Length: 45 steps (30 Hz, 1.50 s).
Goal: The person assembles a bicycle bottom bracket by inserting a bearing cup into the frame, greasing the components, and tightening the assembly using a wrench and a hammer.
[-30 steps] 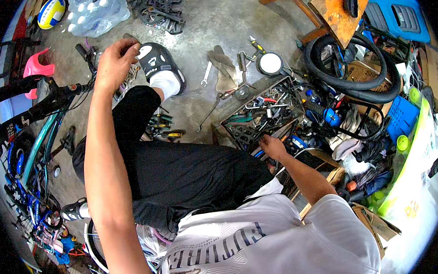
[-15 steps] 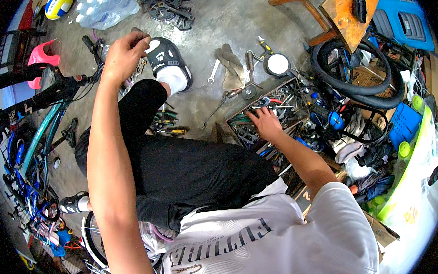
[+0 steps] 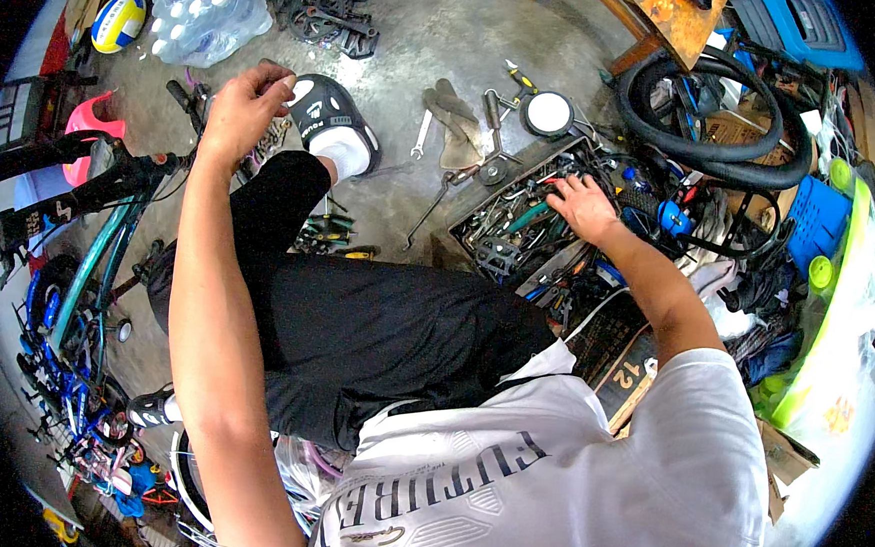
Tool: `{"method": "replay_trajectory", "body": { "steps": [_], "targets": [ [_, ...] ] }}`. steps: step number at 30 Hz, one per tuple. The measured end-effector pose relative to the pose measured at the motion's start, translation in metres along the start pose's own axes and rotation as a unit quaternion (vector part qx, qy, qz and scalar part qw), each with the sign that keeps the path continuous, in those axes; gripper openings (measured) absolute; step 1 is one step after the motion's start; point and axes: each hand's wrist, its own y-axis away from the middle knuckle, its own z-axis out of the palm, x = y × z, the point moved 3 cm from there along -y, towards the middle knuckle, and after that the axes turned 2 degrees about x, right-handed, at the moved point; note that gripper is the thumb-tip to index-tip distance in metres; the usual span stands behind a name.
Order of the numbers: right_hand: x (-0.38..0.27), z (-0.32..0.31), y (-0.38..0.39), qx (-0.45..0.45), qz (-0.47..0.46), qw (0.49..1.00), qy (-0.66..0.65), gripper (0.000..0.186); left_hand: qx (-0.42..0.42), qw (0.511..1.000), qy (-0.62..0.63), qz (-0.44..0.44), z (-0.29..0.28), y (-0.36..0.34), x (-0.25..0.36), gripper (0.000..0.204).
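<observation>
My left hand (image 3: 247, 113) is raised beside my shoe (image 3: 329, 111), its fingers bent together in a pinch. Whatever lies between those fingertips is too small and dark to make out. To the right, my right hand (image 3: 584, 208) reaches over an open toolbox (image 3: 471, 213) crammed with loose metal tools and parts. Its fingers are apart and touch the contents, next to a teal-handled tool (image 3: 527, 217). A black pedal (image 3: 497, 257) lies in the box's near part.
Beyond the box lie a wrench (image 3: 422, 135), grey gloves (image 3: 454, 126) and a round white-faced thing (image 3: 548, 114). Black tyres (image 3: 704, 170) are heaped at the right. A bicycle frame (image 3: 93, 252) stands at the left, and a wooden stool (image 3: 663, 22) at the far right.
My right hand has moved right and slightly farther away across the toolbox, uncovering the teal-handled tool. The left hand keeps its pinch in nearly the same place.
</observation>
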Motion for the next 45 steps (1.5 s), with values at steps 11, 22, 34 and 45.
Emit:
{"method": "replay_trajectory", "body": {
  "steps": [11, 22, 34, 45],
  "targets": [
    [-0.002, 0.023, 0.024, 0.044, -0.171, 0.984, -0.036, 0.021, 0.001, 1.0, -0.025, -0.011, 0.004, 0.019, 0.003, 0.036],
    [-0.116, 0.045, 0.045, 0.074, -0.098, 0.978, -0.169, 0.019, 0.008, 1.0, -0.005, -0.007, 0.008, 0.013, -0.005, 0.034],
    [-0.169, 0.101, -0.016, 0.019, 0.542, 0.128, -0.83, 0.054, 0.02, 0.999, 0.012, -0.03, 0.009, 0.008, -0.006, 0.036],
    [-0.151, 0.091, -0.039, -0.033, 0.649, 0.299, -0.699, 0.032, -0.032, 0.999, -0.008, -0.032, 0.012, 0.003, -0.007, 0.037]
  ]
}}
